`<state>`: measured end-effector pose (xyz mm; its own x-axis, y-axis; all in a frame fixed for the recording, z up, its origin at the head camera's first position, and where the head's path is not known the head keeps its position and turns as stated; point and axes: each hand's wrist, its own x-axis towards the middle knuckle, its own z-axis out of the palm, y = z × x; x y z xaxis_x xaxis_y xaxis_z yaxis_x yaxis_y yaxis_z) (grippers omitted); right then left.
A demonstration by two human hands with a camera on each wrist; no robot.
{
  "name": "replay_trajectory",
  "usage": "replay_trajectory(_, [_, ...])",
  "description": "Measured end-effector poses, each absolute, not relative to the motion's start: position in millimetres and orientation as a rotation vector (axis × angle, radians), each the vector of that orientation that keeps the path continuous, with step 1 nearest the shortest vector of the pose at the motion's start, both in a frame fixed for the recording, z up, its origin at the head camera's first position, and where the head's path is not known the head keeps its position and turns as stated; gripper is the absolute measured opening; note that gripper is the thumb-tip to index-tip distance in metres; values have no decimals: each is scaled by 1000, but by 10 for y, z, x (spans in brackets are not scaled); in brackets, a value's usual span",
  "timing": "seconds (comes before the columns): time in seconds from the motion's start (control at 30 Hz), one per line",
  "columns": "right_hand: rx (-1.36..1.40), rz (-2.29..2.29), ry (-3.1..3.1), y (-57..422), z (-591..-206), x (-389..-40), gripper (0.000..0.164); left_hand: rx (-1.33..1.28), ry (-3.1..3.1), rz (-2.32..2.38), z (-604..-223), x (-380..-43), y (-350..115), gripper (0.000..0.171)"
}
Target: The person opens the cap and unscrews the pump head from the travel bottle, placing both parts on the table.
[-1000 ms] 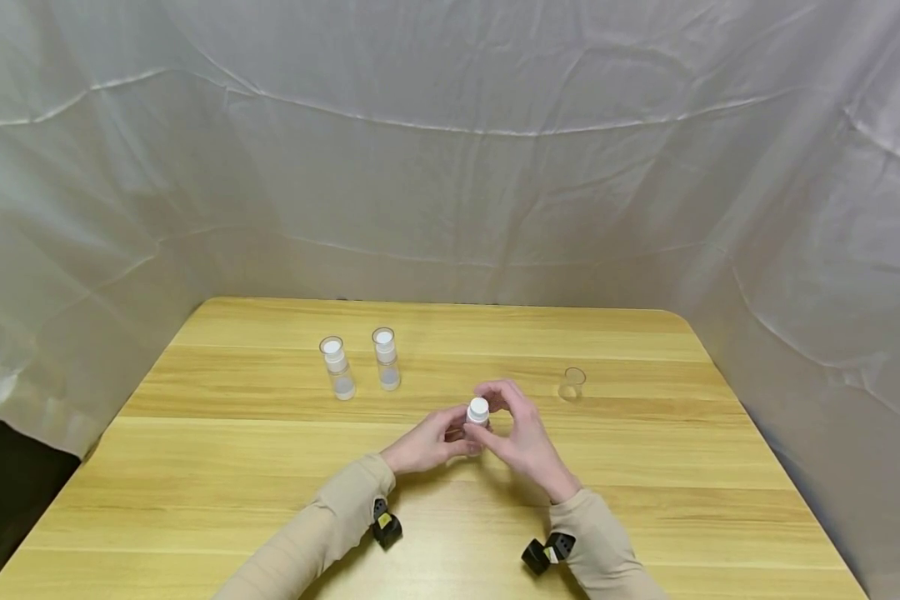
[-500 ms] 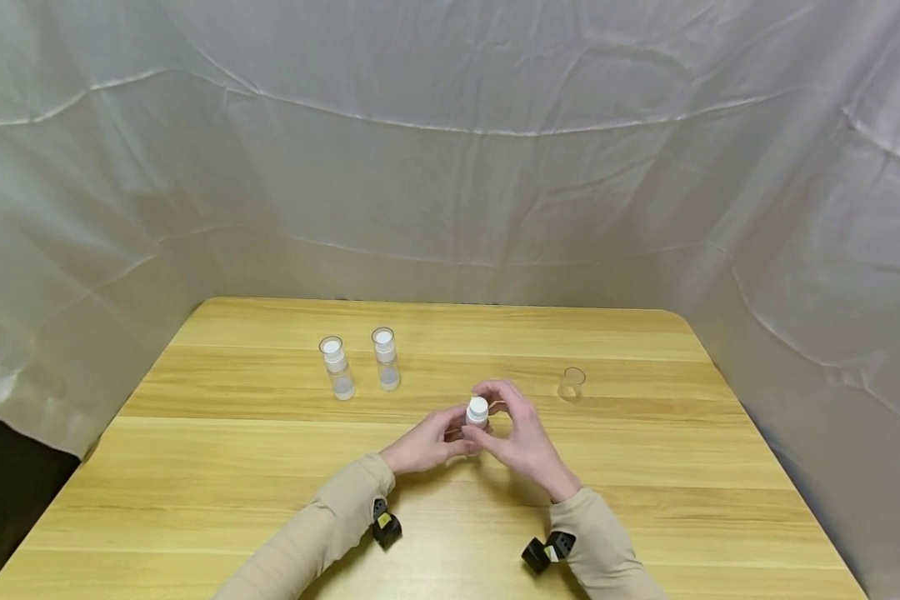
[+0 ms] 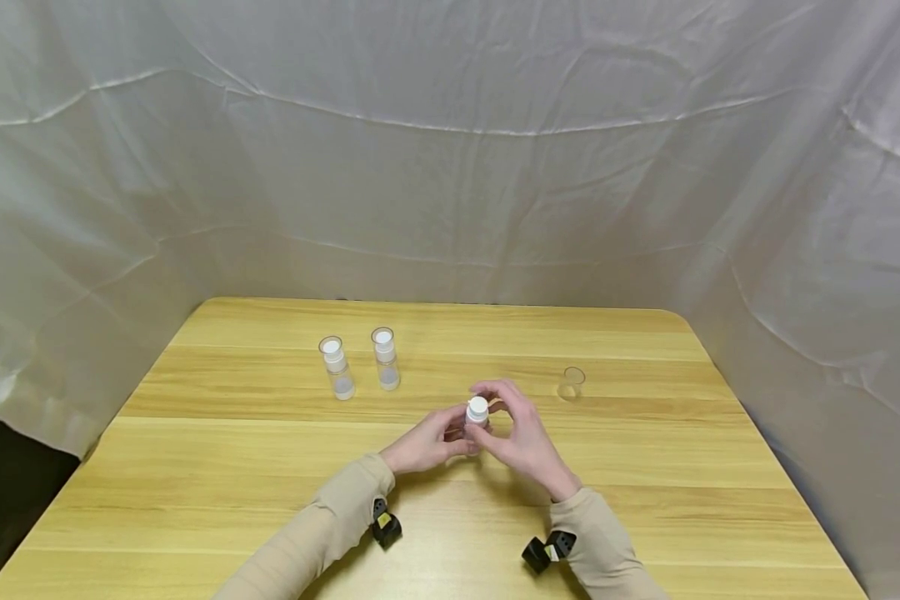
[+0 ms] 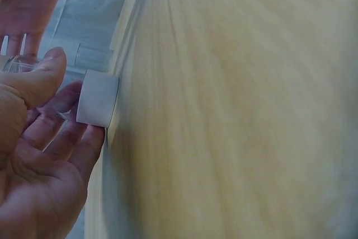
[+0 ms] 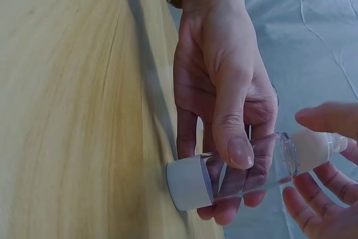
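Upright at the middle of the table stands a pump bottle [image 5: 224,172] with a clear body, a white base [image 4: 98,99] and a white pump top [image 3: 477,408]. My left hand [image 3: 427,442] grips the clear body low down, thumb on one side and fingers on the other. Around the white pump top, the thumb and fingers of my right hand [image 3: 521,433] are curled from the right. In the right wrist view the pump top's white collar [image 5: 310,149] shows between that thumb and those fingers. The base seems to rest on the table.
Two similar bottles, one at left [image 3: 337,367] and another beside it [image 3: 386,358], stand upright behind my left hand with clear caps on. A clear cap [image 3: 572,385] stands alone at the right. Grey cloth [image 3: 450,183] hangs behind the wooden table [image 3: 232,500].
The white pump top has turned slightly between my right fingers, its small spout coming into sight at the left. Both hands stay in nearly the same place.
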<state>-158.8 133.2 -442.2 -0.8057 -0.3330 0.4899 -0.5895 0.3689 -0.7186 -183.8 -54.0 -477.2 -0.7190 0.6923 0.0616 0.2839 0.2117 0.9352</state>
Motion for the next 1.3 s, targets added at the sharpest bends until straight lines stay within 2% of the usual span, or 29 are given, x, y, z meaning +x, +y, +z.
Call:
replay_trajectory(0.3, [794,1428,-2376,1329,-4392,-1573,38,888,2148,1496,-4758,-1831,-545,56])
replay_trajectory(0.57, [791,1453,-2382,1336,-4388,-1572,46,904,2129,1508,-4751,-1827,-541,52])
replay_trajectory(0.83, [820,1427,-2348,1337,-4404,-1585,38,881,2142,1500,-4743,-1823,-536,57])
replay_trajectory(1.07, [798,1440,-2371,1338,-4406,-1580,46,901,2120,1513,-4752,-1827,-539,51])
replay_trajectory(1.3, [794,1414,-2371,1333,-4407,-1574,38,875,2127,1501,-4745,-1825,-534,56])
